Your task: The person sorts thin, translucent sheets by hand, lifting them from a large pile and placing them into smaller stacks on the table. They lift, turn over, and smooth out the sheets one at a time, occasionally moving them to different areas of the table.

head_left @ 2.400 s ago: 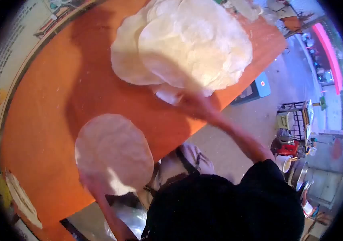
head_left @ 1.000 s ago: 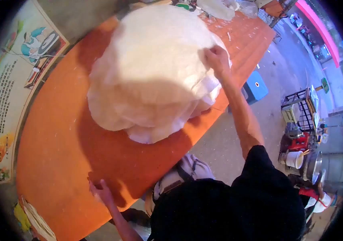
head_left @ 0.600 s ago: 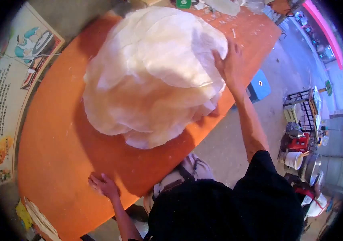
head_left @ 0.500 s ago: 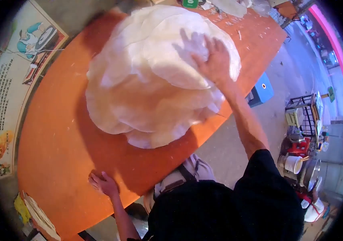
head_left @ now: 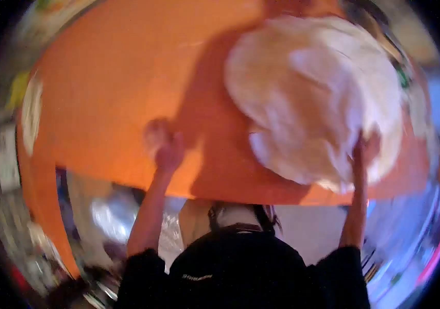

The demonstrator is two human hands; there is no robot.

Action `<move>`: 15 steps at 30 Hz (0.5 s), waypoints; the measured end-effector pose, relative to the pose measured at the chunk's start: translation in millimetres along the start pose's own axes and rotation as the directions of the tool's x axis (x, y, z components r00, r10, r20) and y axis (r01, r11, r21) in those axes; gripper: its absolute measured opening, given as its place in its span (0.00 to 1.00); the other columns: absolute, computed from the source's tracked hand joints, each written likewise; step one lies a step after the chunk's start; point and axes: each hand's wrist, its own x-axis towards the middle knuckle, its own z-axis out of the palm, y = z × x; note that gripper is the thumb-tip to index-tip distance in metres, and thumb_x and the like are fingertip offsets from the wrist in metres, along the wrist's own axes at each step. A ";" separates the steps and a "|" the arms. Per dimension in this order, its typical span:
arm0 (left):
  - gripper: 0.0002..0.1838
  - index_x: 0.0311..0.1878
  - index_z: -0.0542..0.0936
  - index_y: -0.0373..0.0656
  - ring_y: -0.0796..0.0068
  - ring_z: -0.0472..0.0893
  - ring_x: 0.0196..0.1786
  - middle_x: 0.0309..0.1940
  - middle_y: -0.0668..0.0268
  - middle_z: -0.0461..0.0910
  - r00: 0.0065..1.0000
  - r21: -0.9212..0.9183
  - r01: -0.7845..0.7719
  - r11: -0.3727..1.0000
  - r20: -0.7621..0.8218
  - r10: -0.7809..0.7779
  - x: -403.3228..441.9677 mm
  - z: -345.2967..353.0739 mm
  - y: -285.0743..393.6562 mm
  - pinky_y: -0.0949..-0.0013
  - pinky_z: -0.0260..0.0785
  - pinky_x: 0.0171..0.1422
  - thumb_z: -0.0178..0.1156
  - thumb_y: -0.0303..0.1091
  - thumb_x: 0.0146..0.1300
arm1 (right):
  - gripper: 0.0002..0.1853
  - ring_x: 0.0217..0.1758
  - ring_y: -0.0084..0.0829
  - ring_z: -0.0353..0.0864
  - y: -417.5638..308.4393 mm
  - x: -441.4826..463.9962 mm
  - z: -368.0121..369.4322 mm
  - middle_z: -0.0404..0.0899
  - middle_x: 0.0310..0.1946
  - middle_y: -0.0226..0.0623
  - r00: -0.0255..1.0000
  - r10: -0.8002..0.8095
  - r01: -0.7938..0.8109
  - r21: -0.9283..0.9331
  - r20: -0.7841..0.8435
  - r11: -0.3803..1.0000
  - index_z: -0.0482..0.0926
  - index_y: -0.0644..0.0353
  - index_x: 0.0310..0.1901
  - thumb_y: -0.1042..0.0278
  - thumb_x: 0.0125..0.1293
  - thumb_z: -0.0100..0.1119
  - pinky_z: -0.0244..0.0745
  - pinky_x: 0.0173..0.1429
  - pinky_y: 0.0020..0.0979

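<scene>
- Noting the right hand (head_left: 368,148) first: it is on the near part of the stack of pale round sheets (head_left: 307,87), fingers against the surface. Blur hides the fingertips, and I cannot tell whether I am pinching a layer or only pressing.
- Left hand (head_left: 167,149): open and holding nothing visible, thumb apart from the fingers, over the orange table (head_left: 112,103). The fingers are smeared by motion; contact with the tabletop cannot be confirmed.
- Position of the stack: on the table, under my right hand and well apart from my left, with bare surface between. Its sheets overlap unevenly, folds showing on top; their number cannot be made out. Its near rim lies close to the table's edge on my side.
- Change against the frame half a second ago: my right hand was spread wide over the upper sheet and is now less splayed, nearer the rim on my side. The view has swung round, so the stack sits at the right and the table edge runs almost level.
- Below: my black shirt (head_left: 240,268) carries small lettering, too blurred to read. Clear plastic (head_left: 171,234) shows beside my left forearm, partly covered.
- Outer left: a pale folded item (head_left: 32,113) at the table's end, with something yellow (head_left: 19,88) next to it, both indistinct.
</scene>
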 end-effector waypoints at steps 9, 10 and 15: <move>0.31 0.59 0.70 0.36 0.38 0.59 0.68 0.64 0.41 0.61 0.980 -0.102 0.186 0.977 -0.045 -0.191 3.8 -25.5 17.6 0.40 0.47 0.73 0.62 0.43 0.55 | 0.28 0.64 0.53 0.68 -68.1 42.8 -20.2 0.71 0.60 0.55 0.903 -0.430 0.430 -0.005 0.016 0.903 0.71 0.60 0.63 0.47 0.69 0.51 0.65 0.66 0.50; 0.30 0.58 0.70 0.36 0.39 0.58 0.69 0.63 0.42 0.61 0.977 -0.150 0.190 0.970 -0.068 -0.201 1.9 -20.1 20.0 0.40 0.47 0.74 0.62 0.43 0.55 | 0.27 0.63 0.54 0.68 -122.9 39.5 -30.5 0.71 0.60 0.55 0.862 -0.500 0.482 0.171 0.085 0.859 0.70 0.61 0.63 0.50 0.69 0.52 0.65 0.66 0.49; 0.26 0.56 0.74 0.38 0.43 0.62 0.68 0.61 0.47 0.67 0.993 -0.155 0.021 0.988 0.119 -0.003 -32.2 -50.5 -4.8 0.44 0.54 0.71 0.62 0.40 0.55 | 0.29 0.66 0.56 0.63 -391.9 -55.1 -100.7 0.66 0.62 0.58 0.579 -0.770 0.589 0.516 0.267 0.622 0.66 0.64 0.64 0.52 0.68 0.52 0.60 0.69 0.47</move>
